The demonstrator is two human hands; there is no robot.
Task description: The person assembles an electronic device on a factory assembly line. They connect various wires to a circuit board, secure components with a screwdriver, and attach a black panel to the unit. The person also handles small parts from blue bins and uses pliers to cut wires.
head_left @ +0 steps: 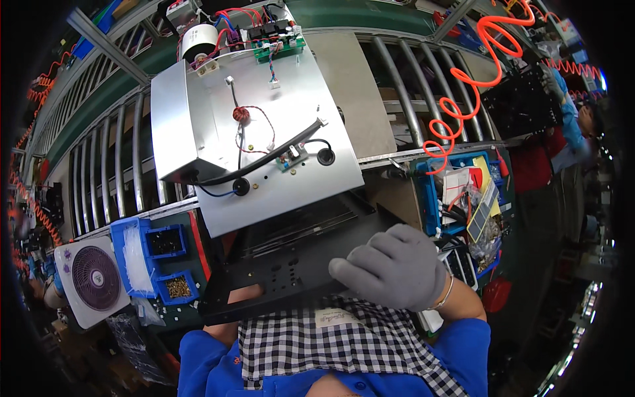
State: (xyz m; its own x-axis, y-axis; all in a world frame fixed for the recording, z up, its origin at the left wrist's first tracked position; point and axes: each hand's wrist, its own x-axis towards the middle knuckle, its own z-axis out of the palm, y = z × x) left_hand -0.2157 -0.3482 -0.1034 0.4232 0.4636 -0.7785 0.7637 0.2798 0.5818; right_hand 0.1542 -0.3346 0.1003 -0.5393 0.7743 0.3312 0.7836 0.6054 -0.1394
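Note:
My right hand [397, 268], in a grey glove, is closed around the near right edge of a black metal panel [311, 261]. This panel is tilted in front of my body and has slots, small holes and a rectangular cutout. My left forearm [221, 332] passes beneath its left end, and bare skin shows through the cutout; the fingers of my left hand are hidden. Just beyond the panel stands a silver metal housing [291, 99]. It carries black cables, a red-wound ring coil [241, 114] and a green circuit board [278, 47] at its far end.
Metal roller tracks [109, 165] flank the housing. Left are blue parts bins [165, 241] with screws, and a white fan [92, 281]. Right are a cluttered blue tray [430, 198] and a hanging orange coiled hose [456, 109]. Another person's blue sleeve [570, 122] shows far right.

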